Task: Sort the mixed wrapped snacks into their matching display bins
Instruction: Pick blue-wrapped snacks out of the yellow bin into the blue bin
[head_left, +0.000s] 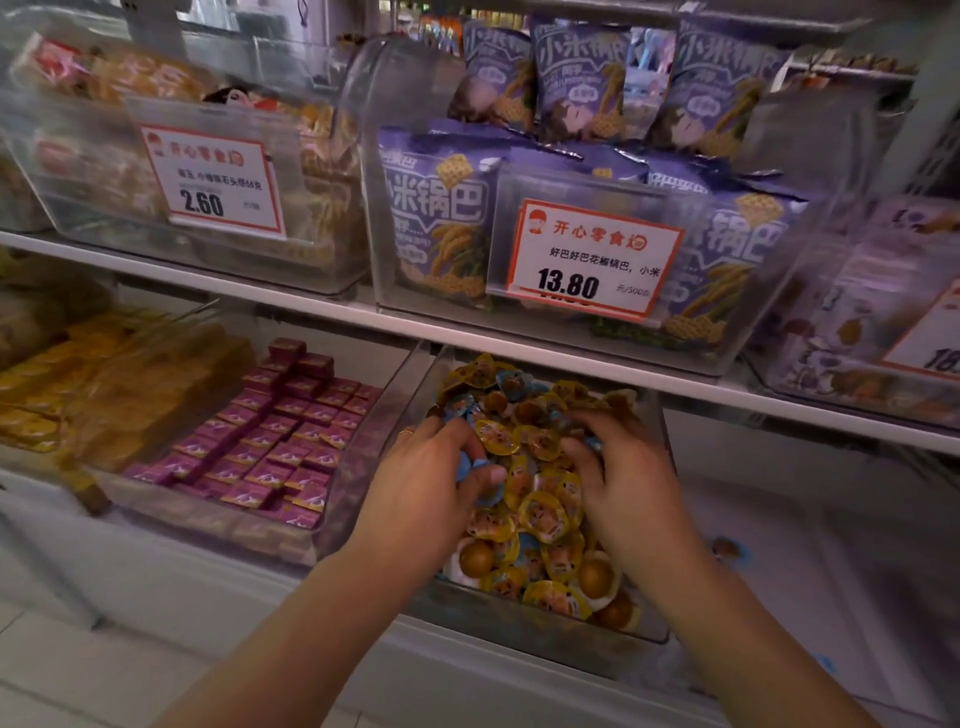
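Note:
A clear display bin (524, 618) on the lower shelf holds a heap of small round wrapped snacks, most with yellow lids (543, 514), some with blue lids, and brown domed undersides showing. My left hand (431, 483) is in the bin's left part and grips several blue-lidded snacks (480, 480) between thumb and fingers. My right hand (618, 478) lies on the heap's right part with its fingers curled into the snacks; a bit of blue wrapper shows at its fingertips.
Left of this bin, a clear bin holds rows of pink square packets (270, 441), and further left are yellow packets (47, 395). The upper shelf carries a bin of purple snack bags (441, 218) with a 13.80 price tag (592, 260). A stray snack (727, 548) lies right of the bin.

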